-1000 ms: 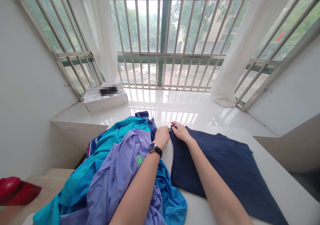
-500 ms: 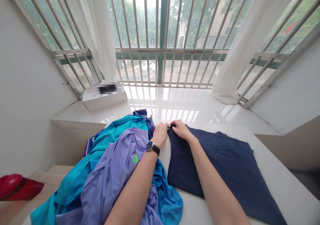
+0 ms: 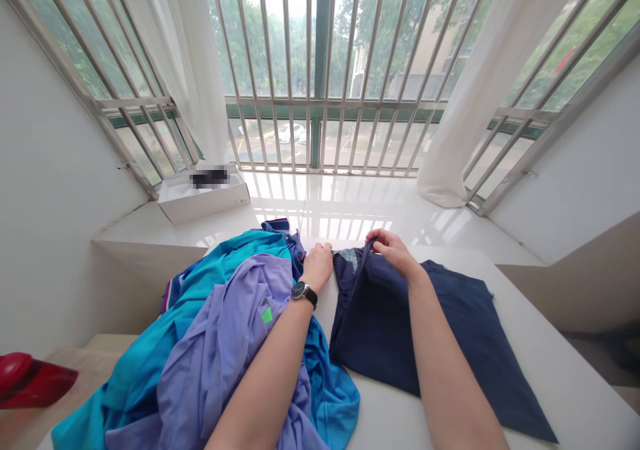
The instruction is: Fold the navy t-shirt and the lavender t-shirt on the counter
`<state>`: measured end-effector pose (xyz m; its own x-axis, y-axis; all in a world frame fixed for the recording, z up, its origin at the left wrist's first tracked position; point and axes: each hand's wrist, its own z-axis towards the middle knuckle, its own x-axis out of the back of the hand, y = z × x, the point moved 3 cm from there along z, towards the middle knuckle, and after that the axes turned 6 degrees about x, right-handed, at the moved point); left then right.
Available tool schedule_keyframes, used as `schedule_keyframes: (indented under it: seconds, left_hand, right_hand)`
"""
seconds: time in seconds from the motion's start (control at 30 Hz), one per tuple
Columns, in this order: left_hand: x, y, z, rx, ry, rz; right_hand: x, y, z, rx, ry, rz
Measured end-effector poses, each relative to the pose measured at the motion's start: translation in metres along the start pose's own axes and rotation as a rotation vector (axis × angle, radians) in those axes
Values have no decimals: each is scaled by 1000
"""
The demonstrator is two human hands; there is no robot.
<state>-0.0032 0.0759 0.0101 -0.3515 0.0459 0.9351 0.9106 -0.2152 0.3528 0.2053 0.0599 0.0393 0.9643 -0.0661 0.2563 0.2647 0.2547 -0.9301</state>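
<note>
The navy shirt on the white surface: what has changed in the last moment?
The right hand has moved up and away from the left hand, pinching the top edge of the navy shirt and lifting it, so a patterned inner patch now shows. The left hand stays beside the heaped clothes, which look unchanged.
</note>
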Motion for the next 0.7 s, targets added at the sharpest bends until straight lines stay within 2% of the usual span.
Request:
schedule_keyframes:
  seconds: [0.2,0.33,0.5,0.57,0.7]
  left_hand:
    - [-2,4,3,52,-41,-207]
    - [-2,0,9,123,-61,-325]
    - [-7,-5,14,99,-90,-453]
    - [-11,-3,13,82,-49,-490]
    - [-18,11,8,28,120,-464]
  right_hand:
    - [1,-6,-1,15,5,12]
    - [0,-10,-1,9,-9,7]
    - [-1,-11,0,17,-20,-10]
    - [-2,-10,1,27,-20,-12]
    - [-5,-7,3,56,-38,-24]
